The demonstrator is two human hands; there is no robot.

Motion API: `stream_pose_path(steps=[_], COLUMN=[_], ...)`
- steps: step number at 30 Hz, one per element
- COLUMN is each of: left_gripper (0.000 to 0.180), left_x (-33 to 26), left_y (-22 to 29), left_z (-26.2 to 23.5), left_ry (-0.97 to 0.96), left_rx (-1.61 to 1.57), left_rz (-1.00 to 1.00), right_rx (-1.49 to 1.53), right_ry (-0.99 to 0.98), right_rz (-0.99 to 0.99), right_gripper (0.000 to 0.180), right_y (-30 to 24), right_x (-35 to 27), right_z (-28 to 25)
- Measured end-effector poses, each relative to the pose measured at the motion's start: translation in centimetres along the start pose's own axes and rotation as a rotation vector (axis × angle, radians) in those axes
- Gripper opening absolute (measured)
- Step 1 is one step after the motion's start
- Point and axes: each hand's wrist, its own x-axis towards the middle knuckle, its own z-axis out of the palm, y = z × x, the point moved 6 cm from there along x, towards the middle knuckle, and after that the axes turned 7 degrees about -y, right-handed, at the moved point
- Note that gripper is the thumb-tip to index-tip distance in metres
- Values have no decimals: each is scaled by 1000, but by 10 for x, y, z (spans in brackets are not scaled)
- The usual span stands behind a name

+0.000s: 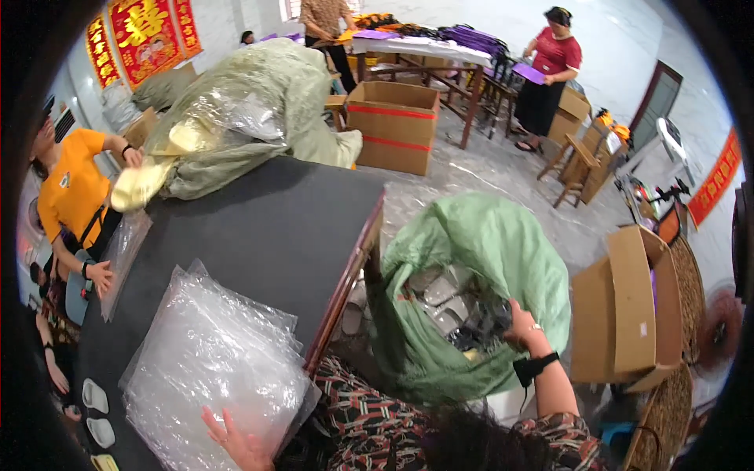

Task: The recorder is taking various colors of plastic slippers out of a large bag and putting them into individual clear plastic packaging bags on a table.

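Observation:
My left hand (pixel 234 441) rests with fingers spread on the near edge of a stack of clear plastic bags (pixel 212 357) on the dark table (pixel 275 212). My right hand (pixel 521 326) reaches into the mouth of a large green woven sack (pixel 503 243) on the floor, right of the table. Grey slippers (pixel 446 302) and dark items in clear plastic (pixel 481 323) lie inside the sack. The right hand is beside the dark items. Its thumb shows, but the other fingers are mostly hidden, so its hold is unclear.
A co-worker (pixel 75 184) at the left table edge handles a yellow slipper (pixel 140 187) and a plastic bag. A bulky wrapped sack (pixel 236 110) covers the table's far end. An open carton (pixel 628 306) stands at right, another carton (pixel 393 125) beyond. Pale slippers (pixel 98 432) lie lower left.

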Motion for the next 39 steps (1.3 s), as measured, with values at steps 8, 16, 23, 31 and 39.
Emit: stream_pose_path(steps=[8, 16, 23, 31, 39], left_gripper=[46, 32, 29, 25, 30], left_x=[-11, -13, -18, -23, -26], left_y=[28, 33, 44, 49, 56], left_z=[-12, -22, -44, -40, -57], left_ry=[50, 75, 126, 38, 31], left_rx=[110, 181, 199, 111, 139], left_rz=[167, 212, 275, 277, 298], right_rx=[297, 462, 297, 319, 898], right_ry=[230, 401, 561, 615, 797], right_rz=[-256, -421, -608, -669, -1019], right_gripper=[70, 30, 17, 17, 15], right_y=[-43, -91, -135, -160, -199], right_x=[-41, -98, -132, -135, -174], right_z=[-68, -146, -174, -231, -299])
